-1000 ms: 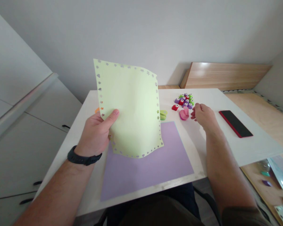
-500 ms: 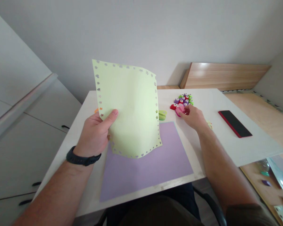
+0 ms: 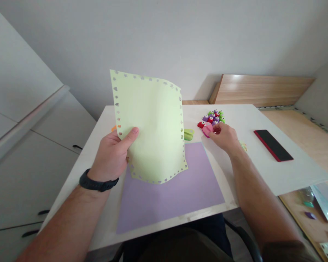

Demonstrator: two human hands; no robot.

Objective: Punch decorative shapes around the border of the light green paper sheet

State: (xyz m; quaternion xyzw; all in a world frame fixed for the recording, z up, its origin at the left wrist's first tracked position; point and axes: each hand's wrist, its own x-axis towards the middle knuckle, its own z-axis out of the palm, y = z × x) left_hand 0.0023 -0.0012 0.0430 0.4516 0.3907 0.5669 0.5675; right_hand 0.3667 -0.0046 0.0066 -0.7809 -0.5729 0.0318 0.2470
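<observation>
My left hand (image 3: 112,154) grips a pale green paper sheet (image 3: 150,123) by its left edge and holds it upright above the table. Small shapes are punched all along the sheet's border. My right hand (image 3: 224,136) rests on the white table (image 3: 262,160) with its fingers closed on a pink paper punch (image 3: 207,129). Just beyond it sits a cluster of several small punches (image 3: 213,117) in red, purple and green. A lilac sheet (image 3: 169,189) lies flat under the green one.
A green punch (image 3: 188,134) lies behind the raised sheet's right edge. A red-cased phone (image 3: 273,145) lies at the right of the table. White cabinets (image 3: 30,145) stand at left, a wooden headboard (image 3: 259,89) behind. Craft packets (image 3: 325,203) lie low right.
My right hand moved left from beside the pink punch and closed its fingers on it. My left hand kept the green sheet upright, nearly still.
</observation>
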